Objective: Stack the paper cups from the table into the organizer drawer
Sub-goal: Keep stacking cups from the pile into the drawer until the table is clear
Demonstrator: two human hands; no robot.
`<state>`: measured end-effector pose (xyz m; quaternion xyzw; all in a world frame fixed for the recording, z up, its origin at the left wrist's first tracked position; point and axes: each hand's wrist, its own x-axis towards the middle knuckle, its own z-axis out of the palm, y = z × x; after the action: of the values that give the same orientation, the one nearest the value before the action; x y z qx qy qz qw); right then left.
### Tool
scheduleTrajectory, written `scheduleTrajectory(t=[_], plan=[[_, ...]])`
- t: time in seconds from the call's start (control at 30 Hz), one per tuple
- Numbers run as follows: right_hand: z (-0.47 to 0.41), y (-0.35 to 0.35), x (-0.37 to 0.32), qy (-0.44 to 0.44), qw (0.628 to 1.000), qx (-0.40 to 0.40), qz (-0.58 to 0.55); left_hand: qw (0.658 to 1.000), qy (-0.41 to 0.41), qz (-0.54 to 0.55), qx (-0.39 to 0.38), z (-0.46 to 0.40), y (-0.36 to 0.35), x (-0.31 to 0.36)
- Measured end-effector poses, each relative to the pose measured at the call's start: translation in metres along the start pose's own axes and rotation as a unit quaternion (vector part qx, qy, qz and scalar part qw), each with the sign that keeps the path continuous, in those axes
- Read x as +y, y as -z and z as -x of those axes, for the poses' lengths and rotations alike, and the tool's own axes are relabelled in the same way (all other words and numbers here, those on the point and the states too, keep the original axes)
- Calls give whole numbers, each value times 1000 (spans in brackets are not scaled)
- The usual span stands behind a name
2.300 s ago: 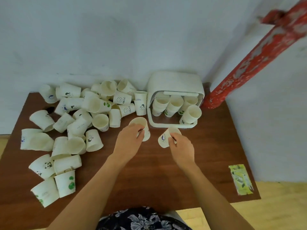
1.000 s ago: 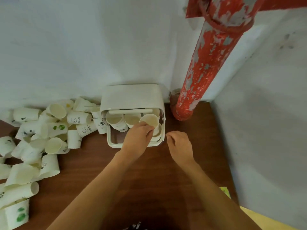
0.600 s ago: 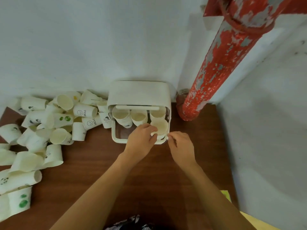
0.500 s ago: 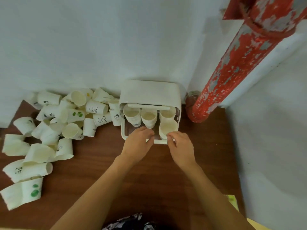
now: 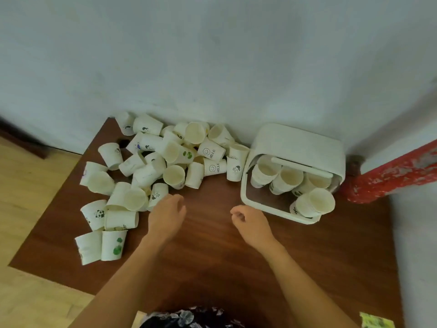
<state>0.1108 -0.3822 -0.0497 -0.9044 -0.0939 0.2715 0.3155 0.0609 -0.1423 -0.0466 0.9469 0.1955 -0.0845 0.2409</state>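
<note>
Both hands are over the brown counter (image 5: 307, 252) and neither one has a cup. The left hand (image 5: 165, 217) hovers at the near edge of the loose paper cups (image 5: 151, 171), fingers relaxed and loosely bent, gripping nothing, just beside a tipped cup with a small printed figure. The right hand (image 5: 251, 223) hangs near the front left corner of the organizer drawer (image 5: 264, 207), fingers loosely curled, holding nothing. The heap of cups sprawls across the left half of the counter up to the wall, most lying on their sides. Inside the white drawer, pulled out from its housing, cup stacks (image 5: 287, 179) lean in a row at the back, and one more stack (image 5: 315, 205) leans at the front right corner
</note>
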Motion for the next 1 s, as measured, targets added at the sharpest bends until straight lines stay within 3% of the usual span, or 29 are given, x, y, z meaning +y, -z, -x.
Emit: scheduleTrajectory(t=[0.27, 0.47, 0.8, 1.0], plan=[[-49, -39, -73, -10, 1000, 17, 20, 998, 65, -16, 0, -47, 25, -88], [-87, -80, -129, -3, 1000, -4, 19, 996, 41, -21, -78, -53, 26, -129], [-124, -117, -145, -17, 991, -63, 113, 999, -6, 9, -46, -59, 45, -131], [-112, -112, -138, -6, 995, 48, 93, 994, -70, 85, -1, -57, 60, -116]])
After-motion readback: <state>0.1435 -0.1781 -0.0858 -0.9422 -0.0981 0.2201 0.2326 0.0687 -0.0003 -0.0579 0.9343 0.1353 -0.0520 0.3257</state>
